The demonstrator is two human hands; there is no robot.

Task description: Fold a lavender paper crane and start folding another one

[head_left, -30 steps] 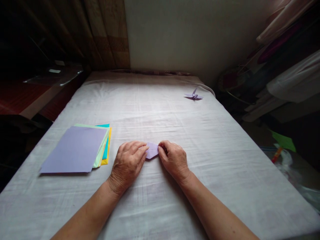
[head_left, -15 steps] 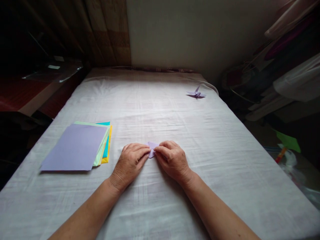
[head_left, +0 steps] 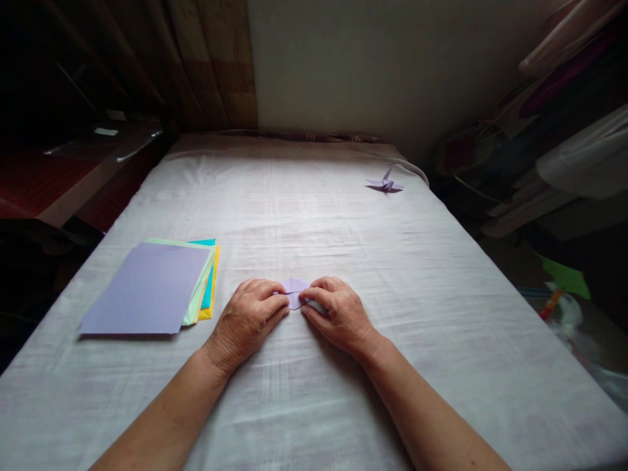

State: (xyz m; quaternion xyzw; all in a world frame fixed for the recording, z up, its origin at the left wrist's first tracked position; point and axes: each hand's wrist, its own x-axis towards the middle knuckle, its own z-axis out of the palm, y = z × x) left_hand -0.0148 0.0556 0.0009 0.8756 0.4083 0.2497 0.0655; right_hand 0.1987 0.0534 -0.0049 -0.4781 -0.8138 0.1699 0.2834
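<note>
From my station I watched a small piece of folded lilac paper (head_left: 295,289) lying near the middle of the close half of a white cloth (head_left: 304,229), between two bare hands. It was compact and many-sided, with a crease or flap edge running across it from side to side and a low peak at its far edge. The part above that line caught the light a little differently from the part below; its two ends were hidden under fingers, so I could not tell their shape.

The left hand (head_left: 251,317) pinched the paper's left end between thumb and fingertips. The right hand (head_left: 341,313) pinched the right end, its index fingertip resting on the upper face near the crease.

Left of the hands, just beside the left one, I saw a stack of paper sheets (head_left: 144,288), lilac on top, with pale green, turquoise and yellow edges fanned out beneath. Near the far right corner of the cloth sat a lilac paper bird (head_left: 386,184), its wings out.

Further off, on a red-brown surface (head_left: 46,180) to the left, lay a clear plastic package (head_left: 125,144) with a white patch; I could not make out its contents. Down to the right, beyond the cloth's edge, a crumpled clear plastic bag (head_left: 570,312) lay beside an orange-red object (head_left: 551,304) and a green piece (head_left: 566,277); whether the bag held anything was too blurred to tell.
</note>
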